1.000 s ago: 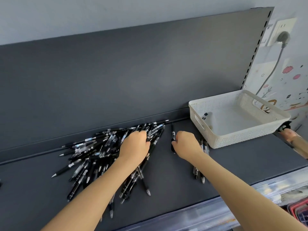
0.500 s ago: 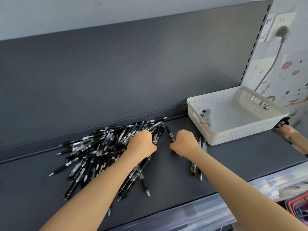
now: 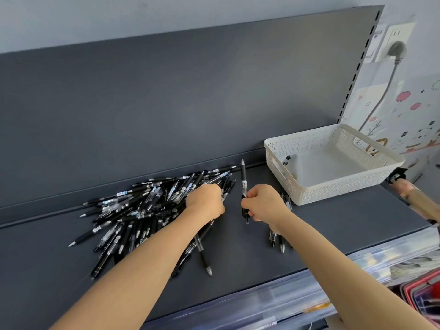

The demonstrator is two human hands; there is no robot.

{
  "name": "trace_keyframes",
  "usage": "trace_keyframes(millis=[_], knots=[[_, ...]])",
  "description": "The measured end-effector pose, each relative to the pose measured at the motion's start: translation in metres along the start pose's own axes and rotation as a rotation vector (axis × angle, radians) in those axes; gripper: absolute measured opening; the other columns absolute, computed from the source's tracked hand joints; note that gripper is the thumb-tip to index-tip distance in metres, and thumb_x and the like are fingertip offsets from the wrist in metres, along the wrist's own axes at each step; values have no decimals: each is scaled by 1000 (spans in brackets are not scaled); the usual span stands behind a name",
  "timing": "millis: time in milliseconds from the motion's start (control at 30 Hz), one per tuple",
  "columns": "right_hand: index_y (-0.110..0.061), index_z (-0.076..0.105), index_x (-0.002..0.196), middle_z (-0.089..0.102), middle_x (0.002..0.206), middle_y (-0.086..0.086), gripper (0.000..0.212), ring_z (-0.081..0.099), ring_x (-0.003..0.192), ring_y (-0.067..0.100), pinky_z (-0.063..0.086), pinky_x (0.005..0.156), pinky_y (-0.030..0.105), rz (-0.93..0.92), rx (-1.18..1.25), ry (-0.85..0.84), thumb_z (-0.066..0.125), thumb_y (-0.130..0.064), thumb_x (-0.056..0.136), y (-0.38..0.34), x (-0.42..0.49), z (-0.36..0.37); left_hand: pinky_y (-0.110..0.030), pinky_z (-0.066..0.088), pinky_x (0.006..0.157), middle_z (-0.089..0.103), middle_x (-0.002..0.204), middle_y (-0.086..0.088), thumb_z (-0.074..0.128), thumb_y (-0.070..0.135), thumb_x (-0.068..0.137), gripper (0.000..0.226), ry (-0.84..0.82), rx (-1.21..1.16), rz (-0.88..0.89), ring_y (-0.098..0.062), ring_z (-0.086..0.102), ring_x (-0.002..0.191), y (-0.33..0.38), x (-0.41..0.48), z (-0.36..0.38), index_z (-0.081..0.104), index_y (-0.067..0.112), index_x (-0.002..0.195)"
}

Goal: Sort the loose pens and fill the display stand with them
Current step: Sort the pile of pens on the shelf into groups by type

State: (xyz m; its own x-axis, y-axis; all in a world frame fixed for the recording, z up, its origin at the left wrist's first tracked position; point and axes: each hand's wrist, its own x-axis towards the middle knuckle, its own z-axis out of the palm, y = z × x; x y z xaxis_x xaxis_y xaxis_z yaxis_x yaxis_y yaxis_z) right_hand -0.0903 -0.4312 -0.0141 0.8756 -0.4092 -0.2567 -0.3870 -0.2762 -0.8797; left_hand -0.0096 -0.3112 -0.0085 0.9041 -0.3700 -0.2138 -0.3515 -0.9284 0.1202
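On the dark shelf [image 3: 238,258], my right hand [image 3: 266,203] pinches one light, stiff, slick pen [image 3: 243,184] mid-barrel, my left hand [image 3: 206,201] curled closed into the pile of pens [image 3: 142,206].

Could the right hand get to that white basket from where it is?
Probably yes: the right hand holds a pen, and only bare shelf lies between it and the open-topped white basket just beside it.

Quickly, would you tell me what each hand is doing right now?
Left hand: curled in the pile of black pens, grip cannot be told.
Right hand: closed on one black pen.
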Motion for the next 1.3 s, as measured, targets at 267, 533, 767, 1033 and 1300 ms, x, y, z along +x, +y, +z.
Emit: trace_keyframes(millis=[267, 533, 767, 1033, 1300], knots=[[-1, 56, 85, 49, 63, 8, 6, 42, 52, 16, 37, 46, 24, -1, 122, 41, 55, -7, 85, -6, -6, 3, -27, 15, 48, 25, 46, 2, 65, 19, 82, 49, 125, -431, 84, -18, 24, 46, -20, -5, -5, 27, 17, 51], [2, 61, 83, 49, 63, 6, 12, 44, 44, 7, 38, 47, 22, -95, 159, -30, 58, -8, 89, -35, -20, 22, -28, 32, 60, 37, 60, -9, 69, 23, 82, 29, 124, -795, 76, -17, 37, 56, -76, -33, -19, 50, 11, 63], [2, 63, 85, 51, 59, 3, 15, 45, 48, 10, 40, 49, 23, -177, 81, -169, 62, -12, 89, -78, -44, 91, -29, 32, 61, 38, 59, -8, 69, 25, 80, 29, 261, -809, 10, -16, 37, 55, -151, -73, -32, 51, 10, 63], [-1, 62, 81, 51, 60, 4, 15, 49, 54, 15, 39, 48, 22, -248, -38, -304, 63, -14, 88, -126, -90, 216, -26, 34, 56, 37, 63, -7, 67, 21, 81, 29, 335, -812, -163, -17, 36, 58, -282, -135, -38, 44, 13, 65], [8, 59, 84, 46, 66, 8, 25, 39, 57, 19, 37, 53, 26, -258, -182, -366, 61, -17, 86, -149, -134, 351, -23, 21, 46, 29, 46, 4, 62, 15, 79, 44, 376, -647, -294, -14, 26, 45, -417, -188, -36, 26, 17, 55]])
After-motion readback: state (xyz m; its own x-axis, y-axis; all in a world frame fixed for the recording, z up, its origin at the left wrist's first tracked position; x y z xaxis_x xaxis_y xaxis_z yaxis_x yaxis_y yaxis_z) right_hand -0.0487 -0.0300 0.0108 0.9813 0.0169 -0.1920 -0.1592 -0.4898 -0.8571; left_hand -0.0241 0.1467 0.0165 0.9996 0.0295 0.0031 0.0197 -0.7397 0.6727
